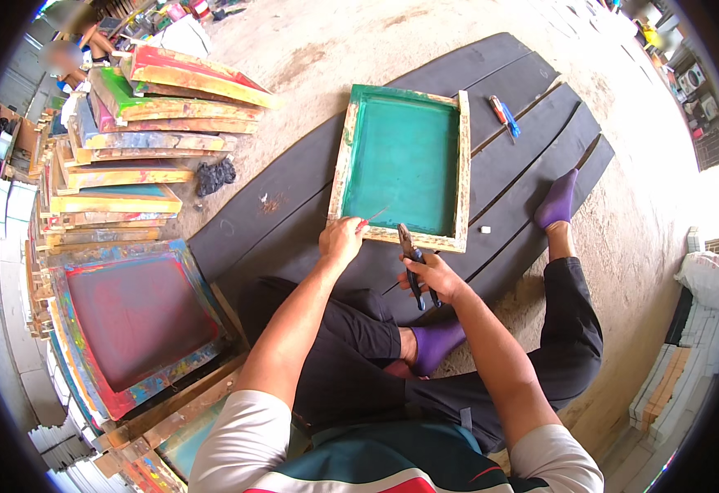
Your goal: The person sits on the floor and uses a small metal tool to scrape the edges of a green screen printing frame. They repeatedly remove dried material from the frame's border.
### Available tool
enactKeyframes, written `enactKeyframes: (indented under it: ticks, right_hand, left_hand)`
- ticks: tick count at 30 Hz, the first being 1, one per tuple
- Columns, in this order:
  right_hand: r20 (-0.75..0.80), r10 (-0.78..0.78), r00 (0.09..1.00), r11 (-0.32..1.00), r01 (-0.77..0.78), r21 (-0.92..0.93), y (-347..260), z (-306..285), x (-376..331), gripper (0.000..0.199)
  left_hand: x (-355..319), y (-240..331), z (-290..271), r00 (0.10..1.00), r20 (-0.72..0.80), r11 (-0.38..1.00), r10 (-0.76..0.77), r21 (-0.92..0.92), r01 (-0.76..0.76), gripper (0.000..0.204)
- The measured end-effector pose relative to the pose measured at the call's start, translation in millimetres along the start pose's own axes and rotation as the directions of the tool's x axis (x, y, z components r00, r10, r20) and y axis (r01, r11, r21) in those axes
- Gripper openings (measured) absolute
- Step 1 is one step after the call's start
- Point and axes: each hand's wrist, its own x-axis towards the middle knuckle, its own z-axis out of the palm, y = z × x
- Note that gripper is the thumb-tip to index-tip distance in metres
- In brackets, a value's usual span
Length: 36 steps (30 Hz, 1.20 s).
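Note:
A wooden screen-printing frame with green mesh (404,160) lies flat on dark boards in front of me. My left hand (342,241) is closed at the frame's near left corner, around a thin tool with a red handle (362,224). Its slim metal shaft points over the mesh; whether it is a screwdriver or an awl I cannot make out. Just below the frame's near edge, my right hand (435,275) grips pliers (413,263) with dark handles. Their jaws point up toward the near rail, and I cannot tell whether they touch it.
Dark boards (285,209) spread under the frame. A red and blue hand tool (504,117) and a small white block (485,230) lie on them. Used screen frames (170,107) are piled at left, near a black plastic bundle (215,176). Other people (67,62) sit at far left.

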Motion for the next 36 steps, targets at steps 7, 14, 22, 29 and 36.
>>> enactKeyframes:
  ticks: [7,14,22,29,36]
  right_hand:
    - [-0.040,0.032,0.999,0.997,-0.034,-0.070,9,5,6,0.049]
    - [-0.042,0.014,0.999,0.961,-0.026,-0.277,11,25,36,0.038]
    - [-0.029,0.096,0.995,0.899,-0.100,-0.425,12,43,77,0.039]
    - [-0.047,0.159,0.986,0.857,-0.161,-0.489,-4,43,81,0.043]
    - [-0.044,0.298,0.954,0.735,-0.259,-0.627,-37,30,90,0.047]
  left_hand:
    - [0,8,1,0.990,-0.026,0.989,-0.136,-0.064,0.134,0.023]
    - [17,-46,-22,0.891,-0.228,0.902,-0.393,-0.283,0.325,0.030]
    - [30,-147,-68,0.660,-0.298,0.720,-0.689,-0.379,0.581,0.031]
    - [32,-175,-81,0.520,-0.320,0.610,-0.792,-0.399,0.684,0.043]
    - [29,-146,-64,0.621,-0.242,0.648,-0.746,-0.480,0.592,0.041]
